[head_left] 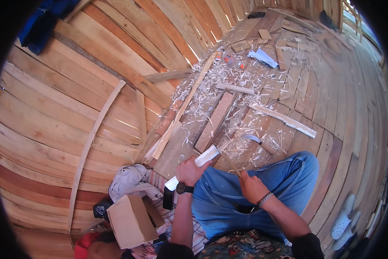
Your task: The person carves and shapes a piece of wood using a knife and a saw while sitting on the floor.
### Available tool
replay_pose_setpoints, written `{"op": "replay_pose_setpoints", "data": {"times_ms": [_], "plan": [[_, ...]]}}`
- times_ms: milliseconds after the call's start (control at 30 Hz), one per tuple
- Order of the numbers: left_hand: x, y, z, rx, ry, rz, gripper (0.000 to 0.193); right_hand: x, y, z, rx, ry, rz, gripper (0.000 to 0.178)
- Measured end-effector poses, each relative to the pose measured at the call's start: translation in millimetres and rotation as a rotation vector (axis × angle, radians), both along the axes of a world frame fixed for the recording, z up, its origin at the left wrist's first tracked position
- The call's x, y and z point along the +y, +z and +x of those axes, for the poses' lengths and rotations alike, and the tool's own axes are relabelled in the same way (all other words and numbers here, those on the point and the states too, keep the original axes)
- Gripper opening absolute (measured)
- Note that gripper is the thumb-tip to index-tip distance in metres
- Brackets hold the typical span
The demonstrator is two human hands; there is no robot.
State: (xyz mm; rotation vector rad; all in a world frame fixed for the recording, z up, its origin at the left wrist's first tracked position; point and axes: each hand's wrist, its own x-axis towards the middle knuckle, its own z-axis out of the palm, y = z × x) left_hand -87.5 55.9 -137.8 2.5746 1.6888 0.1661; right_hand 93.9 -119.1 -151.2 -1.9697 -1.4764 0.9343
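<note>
My left hand (191, 170) is closed round a pale squared wood piece (207, 156), and both ends of it stick out of the fist. In my right hand (253, 187) is a thin brown stick-like tool (230, 163). Its far tip comes up close to the upper end of the wood piece; whether they touch, I cannot tell. Just beyond my knees, among shavings, lies a curved-bladed tool (253, 138) with a wooden handle. Past it rest a reddish-brown plank (215, 121) and a whitish wood strip (284, 121).
Wood shavings (198, 99) cover the plank floor ahead. A long board (187, 103) lies along the slatted wall (51, 129). A cardboard box (131, 220), a phone (168, 198) and another person's foot (140, 251) are at lower left. Light clogs (344, 222) stand at right.
</note>
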Motion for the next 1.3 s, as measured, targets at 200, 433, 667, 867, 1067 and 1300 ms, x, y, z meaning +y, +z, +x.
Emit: {"op": "replay_pose_setpoints", "data": {"times_ms": [200,433,667,867,1067,1300], "plan": [[1,-11,-6,0.009,-0.089,-0.017,0.066,3,5,-6,0.06,-0.078,0.121,0.018],[2,-8,-2,0.0,0.004,0.021,0.065,-39,30,13,0.159,-0.059,0.122,0.019],[6,-6,-2,-0.012,0.031,-0.056,0.067,-61,7,1,0.152,-0.029,0.057,0.019],[2,-1,-3,-0.006,0.038,-0.047,0.067,-63,6,2,0.123,-0.013,0.046,0.02],[7,-3,-2,-0.015,-0.015,-0.124,0.067,-23,-24,3,0.04,0.022,0.084,0.022],[10,-6,-11,-0.067,0.061,-0.112,0.069,16,20,5,0.063,-0.027,0.237,0.021]]}}
